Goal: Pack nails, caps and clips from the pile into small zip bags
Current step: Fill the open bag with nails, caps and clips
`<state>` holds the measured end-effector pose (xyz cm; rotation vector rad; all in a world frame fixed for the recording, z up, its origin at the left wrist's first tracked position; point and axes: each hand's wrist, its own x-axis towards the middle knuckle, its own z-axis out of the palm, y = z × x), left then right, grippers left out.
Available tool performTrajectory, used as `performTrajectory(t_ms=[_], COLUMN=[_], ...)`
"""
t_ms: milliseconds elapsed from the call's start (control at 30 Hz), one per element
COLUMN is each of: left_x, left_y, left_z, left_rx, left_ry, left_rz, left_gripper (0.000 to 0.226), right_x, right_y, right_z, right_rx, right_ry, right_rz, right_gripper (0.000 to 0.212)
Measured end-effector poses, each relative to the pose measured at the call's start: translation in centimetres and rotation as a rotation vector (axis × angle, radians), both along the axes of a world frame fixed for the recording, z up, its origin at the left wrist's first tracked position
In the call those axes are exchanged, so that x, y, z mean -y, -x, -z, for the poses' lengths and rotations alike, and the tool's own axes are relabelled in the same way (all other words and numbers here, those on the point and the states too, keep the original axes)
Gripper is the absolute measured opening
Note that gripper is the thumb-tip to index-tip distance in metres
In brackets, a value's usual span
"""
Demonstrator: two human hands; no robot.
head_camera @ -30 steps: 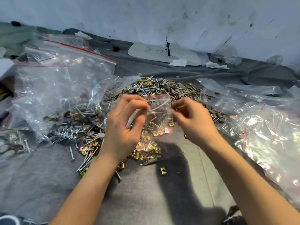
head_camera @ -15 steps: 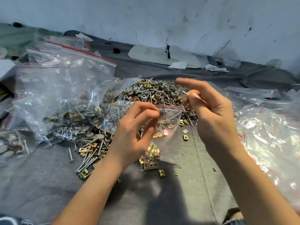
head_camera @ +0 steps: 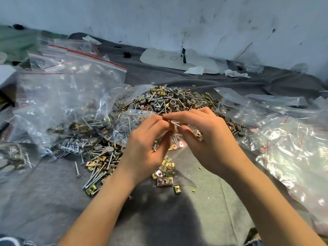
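A pile of nails, grey caps and brass clips lies on the grey cloth ahead of me. My left hand pinches the top of a small clear zip bag that hangs between both hands, with a few clips inside it. My right hand meets the left at the bag's mouth and pinches a nail there. The bag's mouth is mostly hidden by my fingers. Below the hands lies a small filled bag of clips.
A large zip bag of packed small bags stands at the left. More clear bags spread at the right. Loose nails and clips lie near my left wrist. A white board and paper scraps sit by the wall.
My right hand had lifted away toward the pile, and now it is back at the bag's mouth with a nail. My left hand kept hold of the small bag.
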<state>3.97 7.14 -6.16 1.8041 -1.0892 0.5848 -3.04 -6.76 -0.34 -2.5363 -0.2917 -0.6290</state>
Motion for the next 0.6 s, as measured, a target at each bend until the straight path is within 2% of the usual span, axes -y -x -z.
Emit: performTrajectory(t_ms=[200,467,600], left_x=[0.11,-0.17,-0.06], left_y=[0.10,0.18,0.32], left_z=[0.02,-0.19,-0.39], left_rx=[0.014,-0.047,-0.069], left_ry=[0.008,0.019,0.054], left_rz=[0.043,0.127,0.138], left_gripper=[0.016,0.019,0.018], right_x=[0.13,0.86,0.76], right_y=[0.14,0.47,0.34], right_z=[-0.08,-0.95,-0.80], right_rx=[0.008,0.170,0.116], right_ry=[-0.080,-0.466,-0.344], right_rz=[-0.010,0.021,0.018], right_gripper=[0.027,0.020,0.010])
